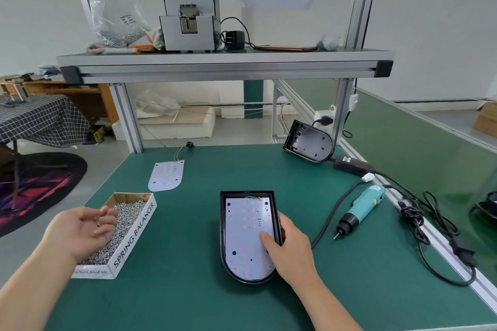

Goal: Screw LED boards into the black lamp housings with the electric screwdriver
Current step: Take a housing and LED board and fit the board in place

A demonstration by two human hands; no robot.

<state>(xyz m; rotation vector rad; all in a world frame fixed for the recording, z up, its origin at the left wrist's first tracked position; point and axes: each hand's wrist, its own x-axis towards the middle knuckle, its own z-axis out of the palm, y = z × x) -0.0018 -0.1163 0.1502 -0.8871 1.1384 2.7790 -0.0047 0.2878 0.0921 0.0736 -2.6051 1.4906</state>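
Right hand (291,252) grip clasping lamp housing (222,239), fingers hidden, left hand (80,231) over screw box (134,234), grip unclear

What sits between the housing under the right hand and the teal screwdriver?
In the head view, only the screwdriver's black cable crosses the green mat between the housing and the screwdriver.

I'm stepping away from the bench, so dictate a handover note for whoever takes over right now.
Left hand: curled over the screw box; grip unclear.
Right hand: grips the near housing, thumb on its LED board.
Electric screwdriver lies idle at right.
Done: board seated.
Left: drive its screws, then fit the spare board into the empty housing at the back.
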